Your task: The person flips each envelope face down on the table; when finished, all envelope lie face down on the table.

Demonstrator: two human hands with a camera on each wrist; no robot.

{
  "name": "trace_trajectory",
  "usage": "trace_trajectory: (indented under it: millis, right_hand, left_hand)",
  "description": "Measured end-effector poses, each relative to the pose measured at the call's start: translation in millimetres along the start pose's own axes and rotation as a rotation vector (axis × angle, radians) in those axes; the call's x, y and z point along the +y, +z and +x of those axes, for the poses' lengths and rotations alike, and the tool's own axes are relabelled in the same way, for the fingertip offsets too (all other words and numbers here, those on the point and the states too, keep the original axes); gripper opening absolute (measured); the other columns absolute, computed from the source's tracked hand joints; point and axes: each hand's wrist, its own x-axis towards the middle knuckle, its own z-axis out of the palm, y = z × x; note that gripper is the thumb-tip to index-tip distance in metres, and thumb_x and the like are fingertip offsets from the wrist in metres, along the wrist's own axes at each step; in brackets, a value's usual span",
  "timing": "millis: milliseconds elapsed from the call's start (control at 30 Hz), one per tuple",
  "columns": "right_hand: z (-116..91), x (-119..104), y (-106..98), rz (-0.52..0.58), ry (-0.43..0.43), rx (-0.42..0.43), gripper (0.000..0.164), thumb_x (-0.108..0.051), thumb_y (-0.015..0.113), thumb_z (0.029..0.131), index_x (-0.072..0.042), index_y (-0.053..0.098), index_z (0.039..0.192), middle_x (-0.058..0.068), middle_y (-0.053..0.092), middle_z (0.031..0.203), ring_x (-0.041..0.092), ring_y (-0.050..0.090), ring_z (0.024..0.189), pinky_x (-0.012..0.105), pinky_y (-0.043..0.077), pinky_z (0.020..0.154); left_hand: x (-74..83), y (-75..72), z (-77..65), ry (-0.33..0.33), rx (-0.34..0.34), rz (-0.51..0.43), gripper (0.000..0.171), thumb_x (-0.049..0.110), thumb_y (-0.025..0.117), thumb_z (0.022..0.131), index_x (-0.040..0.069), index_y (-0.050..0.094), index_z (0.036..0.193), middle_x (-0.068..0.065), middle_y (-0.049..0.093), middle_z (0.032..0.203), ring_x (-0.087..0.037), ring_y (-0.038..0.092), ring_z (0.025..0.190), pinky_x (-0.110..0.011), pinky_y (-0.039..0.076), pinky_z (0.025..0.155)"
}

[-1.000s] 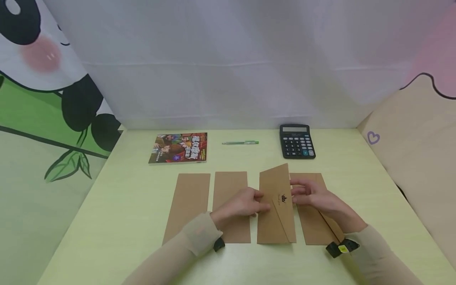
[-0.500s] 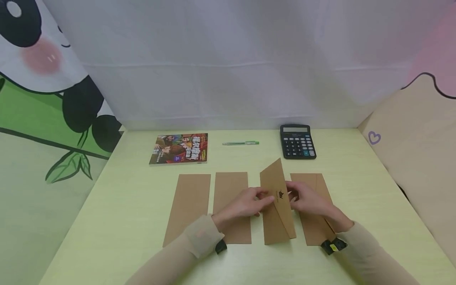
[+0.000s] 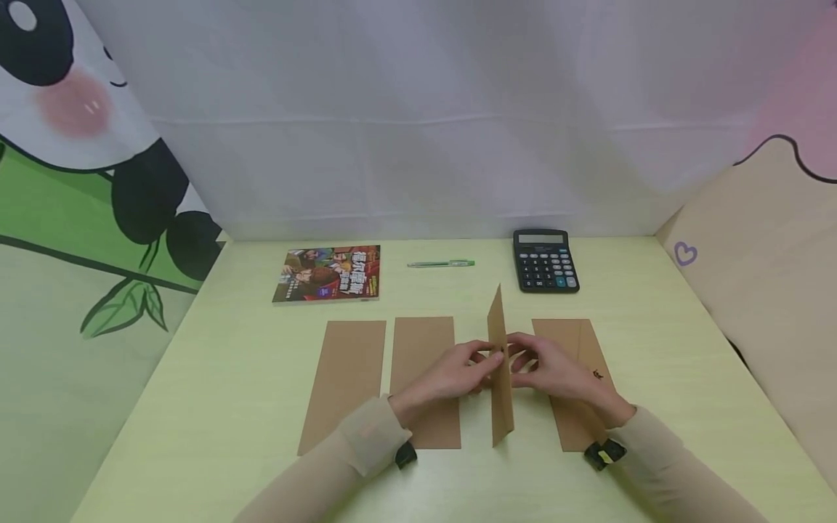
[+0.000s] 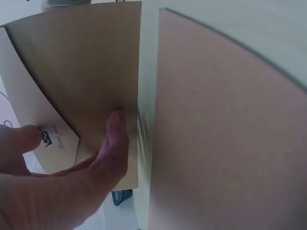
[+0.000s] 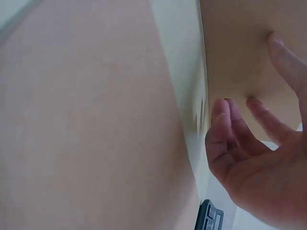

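Note:
A brown paper envelope [image 3: 498,378] stands nearly edge-on to me in the head view, held up between my two hands. In the left wrist view its pointed flap shows a small crown and "Thank you". My left hand [image 3: 458,374] holds it from the left; its thumb touches the flap by the crown, and another fingertip [image 4: 116,122] presses the envelope lower down. From the right, my right hand [image 3: 556,369] holds the plain face with bent fingers; two fingertips [image 5: 276,40] touch it while the other fingers curl in beside it.
Two flat brown envelopes lie to the left, an outer envelope [image 3: 346,378] and an inner envelope [image 3: 418,341] partly under my left arm. Another flat envelope [image 3: 565,330] lies beneath my right wrist. Behind them are a comic-style book [image 3: 330,272], a green pen [image 3: 441,264] and a black calculator [image 3: 546,261].
The envelope has turned from showing its flap side to standing nearly edge-on. My right hand has moved left with it, while my left hand has shifted slightly.

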Motion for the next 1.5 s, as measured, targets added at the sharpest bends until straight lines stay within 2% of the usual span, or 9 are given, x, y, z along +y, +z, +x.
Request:
trace_trajectory:
  millis: [200, 400, 600, 767, 933, 1000, 1200, 1333, 1500]
  right_hand:
    - [1, 1, 1, 0.06, 0.023, -0.023, 0.064, -0.015, 0.075, 0.083, -0.006, 0.043, 0.138, 0.012, 0.058, 0.118, 0.023, 0.062, 0.093, 0.033, 0.051, 0.078]
    - [-1, -3, 2, 0.134, 0.047, -0.024, 0.071, -0.023, 0.075, 0.084, -0.01, 0.037, 0.142, 0.018, 0.054, 0.122, 0.024, 0.064, 0.092, 0.036, 0.051, 0.076]
    - [-3, -6, 2, 0.188, 0.096, -0.014, 0.074, -0.027, 0.076, 0.082, -0.021, 0.036, 0.144, 0.021, 0.051, 0.126, 0.022, 0.066, 0.093, 0.039, 0.052, 0.069]
    - [-5, -6, 3, 0.161, 0.114, 0.028, 0.077, -0.029, 0.078, 0.08, -0.022, 0.036, 0.144, 0.02, 0.051, 0.126, 0.021, 0.066, 0.09, 0.037, 0.051, 0.074]
    - [-7, -3, 3, 0.103, 0.111, 0.065, 0.077, -0.028, 0.079, 0.079, -0.013, 0.039, 0.143, 0.02, 0.051, 0.123, 0.02, 0.066, 0.086, 0.036, 0.051, 0.073]
    - [-7, -1, 2, 0.07, 0.123, 0.079, 0.078, -0.03, 0.08, 0.077, -0.012, 0.04, 0.142, 0.019, 0.052, 0.122, 0.019, 0.066, 0.083, 0.035, 0.051, 0.071]
    - [-8, -1, 3, -0.03, 0.194, 0.103, 0.082, -0.036, 0.083, 0.073, -0.015, 0.043, 0.141, 0.014, 0.053, 0.118, 0.015, 0.063, 0.079, 0.033, 0.05, 0.069]
    - [-10, -5, 3, -0.072, 0.217, 0.106, 0.082, -0.034, 0.083, 0.072, -0.013, 0.044, 0.141, 0.015, 0.054, 0.118, 0.015, 0.062, 0.077, 0.032, 0.05, 0.068]
    - [-11, -6, 2, -0.078, 0.214, 0.106, 0.078, -0.026, 0.084, 0.073, -0.009, 0.045, 0.139, 0.017, 0.053, 0.117, 0.015, 0.063, 0.074, 0.031, 0.051, 0.066]
  left_hand:
    - [-0.6, 0.6, -0.5, 0.005, -0.025, -0.106, 0.056, 0.045, 0.05, 0.098, 0.006, 0.048, 0.138, -0.004, 0.063, 0.1, -0.021, 0.066, 0.081, -0.037, 0.053, 0.07]
    - [4.6, 1.6, -3.3, -0.008, -0.034, -0.241, 0.058, 0.046, 0.04, 0.101, -0.002, 0.051, 0.133, -0.013, 0.064, 0.109, -0.022, 0.066, 0.086, -0.041, 0.052, 0.078]
    - [11.3, 2.6, -6.3, 0.013, -0.002, -0.287, 0.061, 0.046, 0.035, 0.102, -0.006, 0.056, 0.125, -0.015, 0.065, 0.108, -0.024, 0.067, 0.086, -0.044, 0.051, 0.08]
    - [13.0, 0.8, -9.0, 0.041, 0.055, -0.32, 0.045, 0.034, 0.041, 0.103, -0.005, 0.062, 0.115, -0.012, 0.067, 0.101, -0.025, 0.067, 0.084, -0.043, 0.053, 0.076]
    - [11.7, -3.6, -12.3, 0.091, 0.11, -0.3, 0.025, 0.015, 0.049, 0.1, -0.005, 0.064, 0.103, -0.013, 0.067, 0.091, -0.025, 0.066, 0.079, -0.047, 0.052, 0.074]
    - [11.0, -5.7, -13.6, 0.103, 0.132, -0.271, 0.022, 0.011, 0.052, 0.099, -0.005, 0.063, 0.108, -0.013, 0.067, 0.092, -0.024, 0.066, 0.077, -0.046, 0.053, 0.073]
    - [6.9, -9.7, -14.0, 0.085, 0.212, -0.203, 0.042, 0.007, 0.063, 0.092, -0.006, 0.051, 0.13, -0.011, 0.067, 0.095, -0.021, 0.066, 0.067, -0.042, 0.054, 0.066]
    - [4.6, -12.2, -13.1, 0.086, 0.236, -0.147, 0.046, 0.003, 0.067, 0.088, -0.005, 0.052, 0.131, -0.008, 0.068, 0.087, -0.026, 0.065, 0.061, -0.041, 0.054, 0.06]
    - [3.1, -14.1, -11.5, 0.084, 0.27, -0.045, 0.051, 0.003, 0.069, 0.086, -0.004, 0.05, 0.133, 0.0, 0.067, 0.079, -0.024, 0.065, 0.06, -0.028, 0.05, 0.053]
